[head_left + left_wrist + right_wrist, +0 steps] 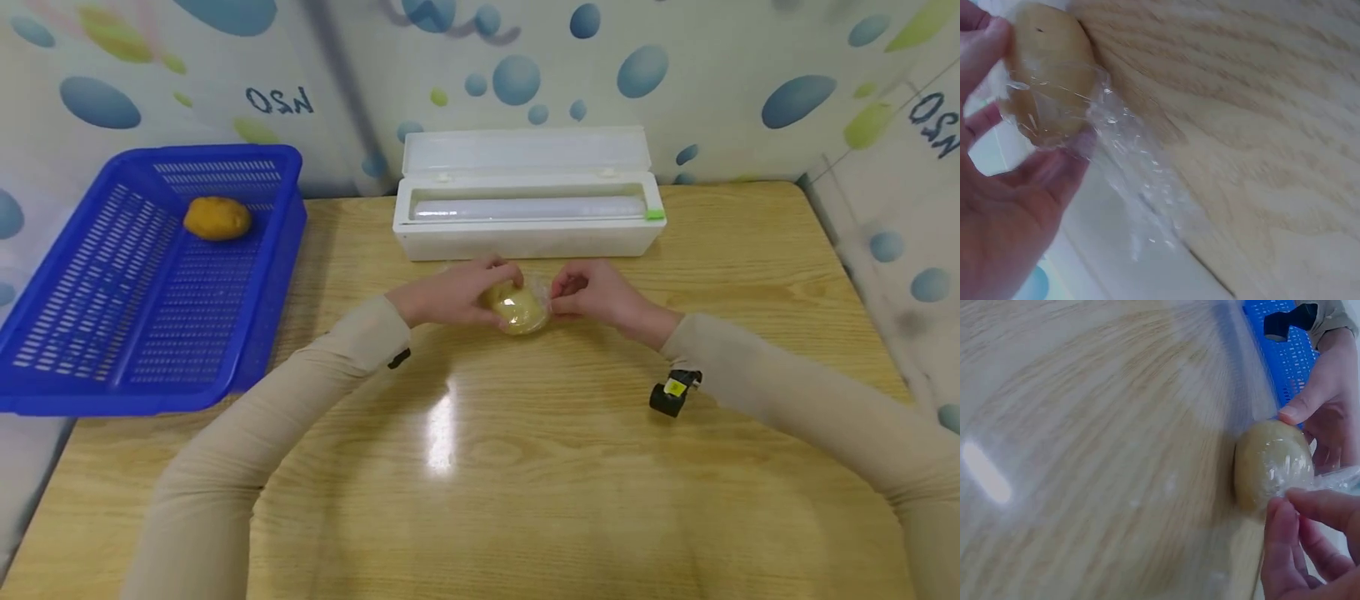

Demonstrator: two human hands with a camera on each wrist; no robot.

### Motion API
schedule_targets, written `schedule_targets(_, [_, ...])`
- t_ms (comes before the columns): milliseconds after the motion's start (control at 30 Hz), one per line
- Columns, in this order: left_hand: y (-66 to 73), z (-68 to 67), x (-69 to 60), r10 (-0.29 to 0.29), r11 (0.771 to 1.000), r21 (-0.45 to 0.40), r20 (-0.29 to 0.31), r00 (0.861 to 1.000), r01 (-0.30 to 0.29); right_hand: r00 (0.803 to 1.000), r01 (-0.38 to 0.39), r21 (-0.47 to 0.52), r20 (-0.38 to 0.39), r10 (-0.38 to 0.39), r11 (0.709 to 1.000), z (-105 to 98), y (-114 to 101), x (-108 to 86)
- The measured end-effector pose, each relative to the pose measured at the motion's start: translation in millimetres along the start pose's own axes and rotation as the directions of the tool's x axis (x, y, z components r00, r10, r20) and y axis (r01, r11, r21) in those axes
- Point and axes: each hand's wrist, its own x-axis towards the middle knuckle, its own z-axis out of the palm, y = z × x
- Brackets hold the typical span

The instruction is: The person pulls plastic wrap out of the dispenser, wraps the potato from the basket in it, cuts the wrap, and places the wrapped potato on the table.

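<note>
A peeled-looking yellow potato, partly covered by clear cling film, is in front of the white box at the table's middle. My left hand grips the potato from the left, thumb and fingers spread around it in the left wrist view. On its other side my right hand pinches the film between thumb and fingertips, close against the potato. A loose crumpled tail of film trails off the potato in the left wrist view.
A white cling film box with its lid raised holds a film roll; a green piece sits at its right end. At left, a blue basket contains one brown potato. A patterned wall stands behind the wooden table.
</note>
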Motion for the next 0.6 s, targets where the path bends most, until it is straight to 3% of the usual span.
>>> schedule_targets(133, [7.6,-0.6,-0.6,-0.071,0.997,0.033,-0.032,0.997,0.073,0.999,-0.012,-0.01,0.03,0.012,1.0,-1.3,-8.7,-1.6])
schedule_targets(333, [16.5,4.6,-3.3,-0.209,0.973,0.075,-0.1,0.973,0.217,0.998,0.061,-0.213,0.021,-0.058,0.975,1.1,-18.1,-1.8])
schedule_targets(500, [9.8,10.5,-8.4,-0.219,0.974,0.045,-0.094,0.971,0.224,0.99,0.124,-0.296,-0.021,-0.136,0.947,7.4,-14.6,-2.2])
schedule_targets(600, [6.3,12.2,-11.0,-0.206,0.976,0.046,-0.099,0.973,0.212,0.972,0.204,-0.357,-0.037,-0.232,0.912,13.5,-13.5,-1.8])
